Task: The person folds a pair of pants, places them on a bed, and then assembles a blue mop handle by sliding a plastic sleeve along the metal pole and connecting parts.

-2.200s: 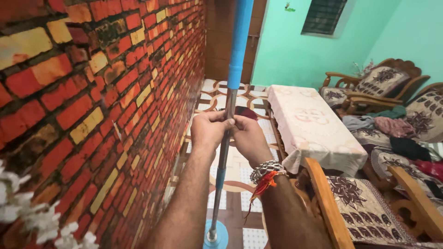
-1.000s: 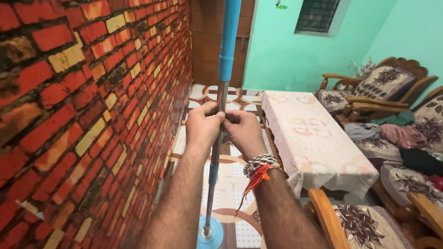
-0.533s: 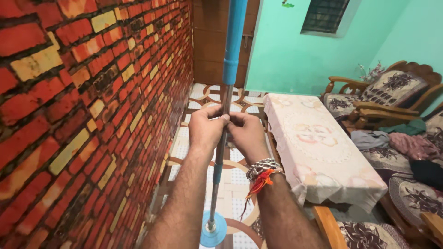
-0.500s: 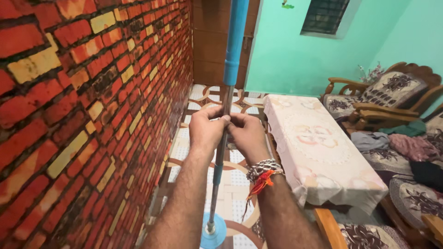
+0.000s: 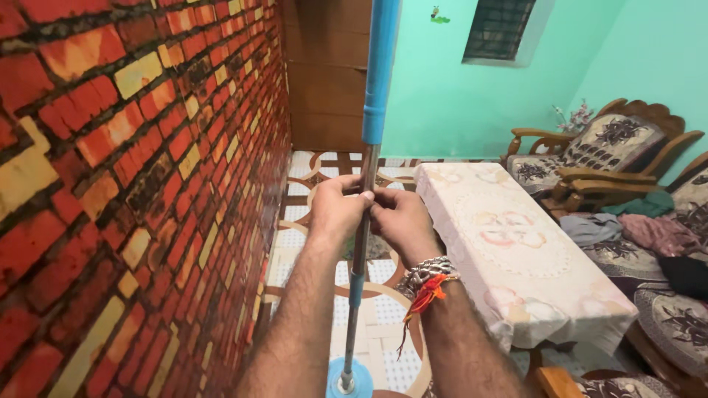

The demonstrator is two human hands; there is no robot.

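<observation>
Both hands close around the thin grey metal shaft of a tall upright mop pole (image 5: 363, 221). The left hand (image 5: 338, 210) wraps the shaft with its fingers curled tight and the thumb pressed on the front. The right hand (image 5: 398, 220) meets it from the other side, fingers clenched on the same stretch of metal and touching the left hand's fingertips. Above the hands the pole widens into a bright blue plastic sleeve (image 5: 380, 66). Below, it runs down to a round blue plastic disc (image 5: 348, 379) on the patterned tile floor (image 5: 310, 184); what lies under the disc cannot be made out. A painted red and yellow brick wall (image 5: 125, 169) stands close on the left. A low table under a pale pink patterned cloth (image 5: 516, 250) sits to the right, with carved wooden armchairs (image 5: 590, 147) beyond it, loose clothes (image 5: 627, 221) heaped on their seats.
</observation>
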